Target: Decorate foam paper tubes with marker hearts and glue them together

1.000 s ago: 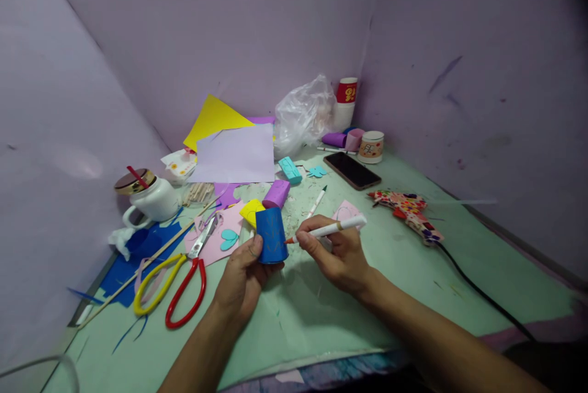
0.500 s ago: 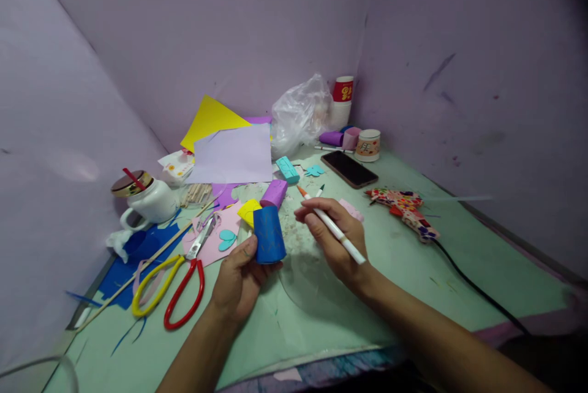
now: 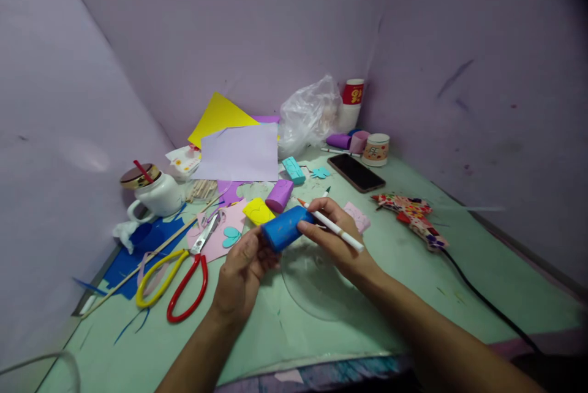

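Note:
A blue rolled tube (image 3: 285, 229), apparently of foam sheet or paper, lies slanted between my two hands with faint marks on its surface. My left hand (image 3: 241, 273) grips its left end between thumb and curled fingers. My right hand (image 3: 340, 234) pinches the right end, and a white marker pen (image 3: 337, 231) with an orange tip rests between the same fingers. Just behind stand a yellow rolled piece (image 3: 258, 212) and a purple one (image 3: 279, 196). A pink piece (image 3: 357, 217) sits beyond my right hand, and a turquoise piece (image 3: 294, 171) farther back.
Scissors (image 3: 197, 258) with yellow and red handles lie left, near a lidded white mug (image 3: 158, 197) and a wooden stick (image 3: 151, 258). A phone (image 3: 356, 172), a paper cup (image 3: 375, 149) and a patterned glue gun (image 3: 411, 215) with a black cord are right. Coloured sheets (image 3: 239, 151) lie behind.
The blue tube has turned from upright to lying slanted. My right hand has come in from the right and taken hold of its right end, keeping the marker. The view has shifted slightly.

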Motion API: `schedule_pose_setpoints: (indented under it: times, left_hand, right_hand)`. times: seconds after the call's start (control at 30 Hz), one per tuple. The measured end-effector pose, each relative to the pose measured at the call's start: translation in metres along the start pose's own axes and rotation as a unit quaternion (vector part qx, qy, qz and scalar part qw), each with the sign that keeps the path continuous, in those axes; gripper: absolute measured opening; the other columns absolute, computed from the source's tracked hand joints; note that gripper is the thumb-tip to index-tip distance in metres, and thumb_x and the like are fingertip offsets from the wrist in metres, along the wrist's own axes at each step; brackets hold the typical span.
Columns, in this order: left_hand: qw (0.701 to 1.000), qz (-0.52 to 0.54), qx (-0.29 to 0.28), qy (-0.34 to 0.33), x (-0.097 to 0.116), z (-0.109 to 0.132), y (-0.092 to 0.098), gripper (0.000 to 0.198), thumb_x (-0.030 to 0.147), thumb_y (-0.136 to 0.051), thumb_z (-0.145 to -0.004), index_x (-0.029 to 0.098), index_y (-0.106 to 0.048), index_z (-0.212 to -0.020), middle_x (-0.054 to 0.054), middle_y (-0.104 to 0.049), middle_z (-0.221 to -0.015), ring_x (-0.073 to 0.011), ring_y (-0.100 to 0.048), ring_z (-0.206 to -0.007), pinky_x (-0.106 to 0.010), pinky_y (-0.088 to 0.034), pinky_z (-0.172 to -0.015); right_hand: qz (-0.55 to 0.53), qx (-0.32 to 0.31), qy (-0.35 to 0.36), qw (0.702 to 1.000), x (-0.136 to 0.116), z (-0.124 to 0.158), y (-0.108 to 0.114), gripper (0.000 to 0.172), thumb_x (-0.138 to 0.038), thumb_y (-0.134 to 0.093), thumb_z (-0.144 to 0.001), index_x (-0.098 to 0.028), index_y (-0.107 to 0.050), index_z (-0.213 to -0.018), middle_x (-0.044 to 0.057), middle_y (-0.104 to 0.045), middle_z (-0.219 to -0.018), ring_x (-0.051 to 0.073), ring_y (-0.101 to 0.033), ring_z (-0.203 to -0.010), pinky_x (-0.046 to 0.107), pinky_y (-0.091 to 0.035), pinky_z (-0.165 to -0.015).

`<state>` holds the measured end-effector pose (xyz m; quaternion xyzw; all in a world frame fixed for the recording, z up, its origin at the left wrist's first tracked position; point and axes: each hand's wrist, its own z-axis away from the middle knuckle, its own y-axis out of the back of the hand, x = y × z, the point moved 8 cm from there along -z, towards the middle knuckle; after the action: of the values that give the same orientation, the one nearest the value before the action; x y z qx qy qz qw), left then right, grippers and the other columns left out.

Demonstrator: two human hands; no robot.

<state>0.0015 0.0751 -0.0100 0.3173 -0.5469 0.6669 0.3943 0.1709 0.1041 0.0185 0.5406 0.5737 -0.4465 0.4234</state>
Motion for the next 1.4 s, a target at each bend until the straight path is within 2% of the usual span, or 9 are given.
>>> schedule_pose_setpoints:
  times: [0.17,0.4,0.6,0.87,0.97,1.1,1.2,1.3,1.4]
  left_hand:
    - [0.997,-0.053,0.026,-0.050,0.007,0.001,0.004,0.069,0.029,-0.085,-0.053,0.016,-0.057,-0.115,-0.009,-0.066,-0.103,-0.0228,-0.061,-0.090,-0.029,-0.050,-0.069]
    - [0.993,-0.059,0.070,-0.071,0.008,-0.001,0.014,0.060,0.041,-0.076,-0.064,0.011,-0.057,-0.113,-0.013,-0.063,-0.111,-0.0280,-0.057,-0.104,-0.036,-0.045,-0.086]
    - [0.994,-0.050,0.071,-0.065,0.006,0.000,0.014,0.068,0.035,-0.079,-0.059,0.015,-0.056,-0.119,-0.011,-0.066,-0.109,-0.0284,-0.059,-0.102,-0.037,-0.045,-0.088]
    - [0.993,0.006,0.108,-0.045,0.007,-0.003,0.020,0.048,0.024,-0.075,-0.056,0.014,-0.064,-0.102,-0.005,-0.069,-0.087,-0.0208,-0.061,-0.081,-0.032,-0.048,-0.075]
    - [0.991,0.020,0.133,-0.026,0.002,-0.003,0.025,0.042,0.020,-0.072,-0.054,0.013,-0.067,-0.095,-0.005,-0.070,-0.081,-0.0197,-0.061,-0.076,-0.031,-0.049,-0.070]
    - [0.989,0.028,0.145,-0.012,0.000,-0.002,0.027,0.031,0.019,-0.069,-0.053,0.012,-0.068,-0.083,-0.006,-0.071,-0.076,-0.0202,-0.062,-0.073,-0.032,-0.051,-0.067]
    - [0.988,0.020,0.154,0.003,-0.001,-0.002,0.028,0.032,0.019,-0.070,-0.051,0.012,-0.069,-0.083,-0.005,-0.071,-0.077,-0.0195,-0.061,-0.072,-0.031,-0.051,-0.065]
    - [0.987,0.025,0.156,0.025,-0.003,-0.002,0.027,0.036,0.018,-0.073,-0.049,0.013,-0.069,-0.084,-0.005,-0.070,-0.075,-0.0191,-0.061,-0.070,-0.031,-0.051,-0.064]
    - [0.987,0.034,0.155,0.041,-0.005,-0.002,0.025,0.033,0.017,-0.074,-0.049,0.013,-0.069,-0.082,-0.007,-0.071,-0.078,-0.0200,-0.063,-0.072,-0.031,-0.053,-0.065]
  right_hand:
    - [-0.037,0.027,-0.042,0.998,0.007,0.015,-0.011,0.035,-0.033,-0.073,-0.067,-0.022,-0.044,-0.084,-0.005,-0.054,-0.072,0.011,-0.055,-0.055,0.026,-0.052,-0.051]
    - [-0.074,-0.032,-0.124,0.989,0.018,0.036,-0.036,0.033,-0.040,-0.070,-0.071,-0.022,-0.044,-0.082,-0.004,-0.053,-0.073,0.011,-0.053,-0.059,0.024,-0.053,-0.045]
    - [-0.082,-0.049,-0.167,0.981,0.021,0.037,-0.039,0.039,-0.046,-0.071,-0.068,-0.022,-0.044,-0.080,-0.003,-0.054,-0.073,0.014,-0.055,-0.063,0.028,-0.055,-0.046]
    - [0.104,-0.023,-0.053,0.993,0.002,0.031,-0.017,0.025,-0.044,-0.058,-0.083,-0.021,-0.049,-0.078,0.001,-0.064,-0.063,0.015,-0.062,-0.058,0.024,-0.049,-0.053]
    - [0.156,-0.006,0.030,0.987,-0.013,0.024,-0.008,0.017,-0.037,-0.057,-0.084,-0.021,-0.050,-0.081,0.001,-0.066,-0.066,0.015,-0.064,-0.060,0.023,-0.049,-0.055]
    - [0.289,-0.065,0.170,0.940,-0.032,0.026,-0.005,0.003,-0.023,-0.054,-0.085,-0.021,-0.056,-0.084,0.000,-0.066,-0.070,0.012,-0.062,-0.057,0.021,-0.048,-0.054]
    - [0.358,-0.129,0.238,0.894,-0.034,0.043,0.008,0.018,-0.016,-0.052,-0.082,-0.023,-0.058,-0.097,0.002,-0.071,-0.084,0.015,-0.069,-0.070,0.022,-0.052,-0.062]
    - [0.418,-0.106,0.285,0.856,-0.035,0.063,0.043,0.030,-0.013,-0.049,-0.080,-0.025,-0.056,-0.105,0.002,-0.073,-0.089,0.017,-0.072,-0.075,0.023,-0.055,-0.063]
    - [0.501,-0.051,0.261,0.824,-0.022,0.077,0.083,0.035,-0.012,-0.046,-0.078,-0.027,-0.058,-0.107,0.003,-0.074,-0.092,0.020,-0.073,-0.077,0.026,-0.057,-0.063]
